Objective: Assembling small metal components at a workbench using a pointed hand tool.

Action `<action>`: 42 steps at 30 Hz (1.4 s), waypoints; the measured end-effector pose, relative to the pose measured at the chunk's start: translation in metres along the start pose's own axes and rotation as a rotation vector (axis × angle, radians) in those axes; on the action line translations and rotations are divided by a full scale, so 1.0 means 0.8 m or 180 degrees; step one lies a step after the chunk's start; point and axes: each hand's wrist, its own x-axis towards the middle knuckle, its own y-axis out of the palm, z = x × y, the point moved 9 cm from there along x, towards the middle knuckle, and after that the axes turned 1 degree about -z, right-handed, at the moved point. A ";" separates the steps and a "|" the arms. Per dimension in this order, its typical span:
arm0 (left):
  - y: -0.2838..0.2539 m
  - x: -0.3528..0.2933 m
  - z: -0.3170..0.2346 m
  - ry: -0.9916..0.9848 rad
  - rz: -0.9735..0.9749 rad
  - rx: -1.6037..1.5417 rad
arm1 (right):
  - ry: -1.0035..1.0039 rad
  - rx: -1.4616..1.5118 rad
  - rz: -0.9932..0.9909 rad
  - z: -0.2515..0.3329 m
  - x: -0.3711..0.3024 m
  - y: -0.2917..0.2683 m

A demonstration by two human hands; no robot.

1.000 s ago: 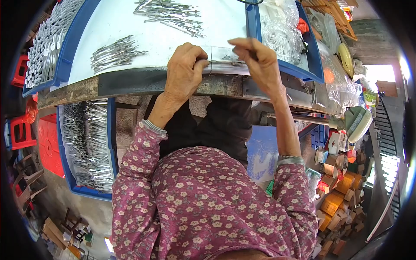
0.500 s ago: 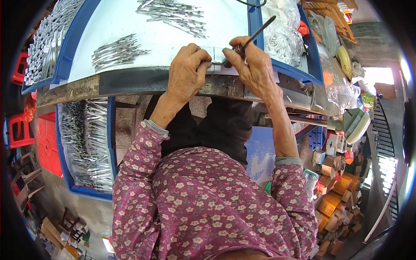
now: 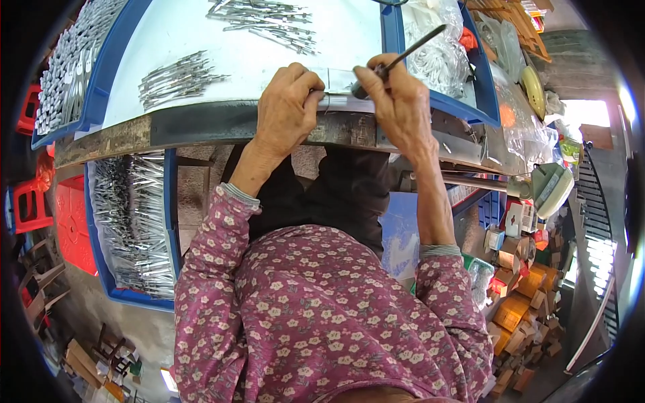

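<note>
A person in a purple-red floral top (image 3: 322, 302) sits at a worn bench (image 3: 195, 126), head and shoulders cut off by the lower edge of the frame. A white work surface (image 3: 269, 67) covers the near part of the bench, its far side out of frame. Below, to the person's left, a blue tray (image 3: 172, 221) holds slender metal pieces packed in a plastic liner. Up on the bench, a blue-sided bin (image 3: 480, 74) at right contains clear plastic bags (image 3: 437, 50), their contents hard to make out through the glare. Cartons (image 3: 512, 310) crowd the floor at right; any print on them is too small to read.

Two loose piles of thin metal pieces lie on the white surface: the farther pile (image 3: 269, 23) and the nearer pile (image 3: 180, 80), left of the hands. The right hand (image 3: 403, 101) grips a dark-handled tool (image 3: 420, 44) near the bench's front edge, its slim shaft slanting up and to the right, across the bin's blue side. The left hand (image 3: 285, 107), just beside it, has its fingers drawn into a narrow pinch; what lies between them is hidden. A thin dark strand (image 3: 328, 103) curves beside the fingertips, its ends unclear.
</note>
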 end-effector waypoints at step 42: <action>-0.058 -0.007 -0.013 0.0216 -0.0274 0.0333 | 0.0225 -0.2017 0.0735 -0.189 0.051 -0.037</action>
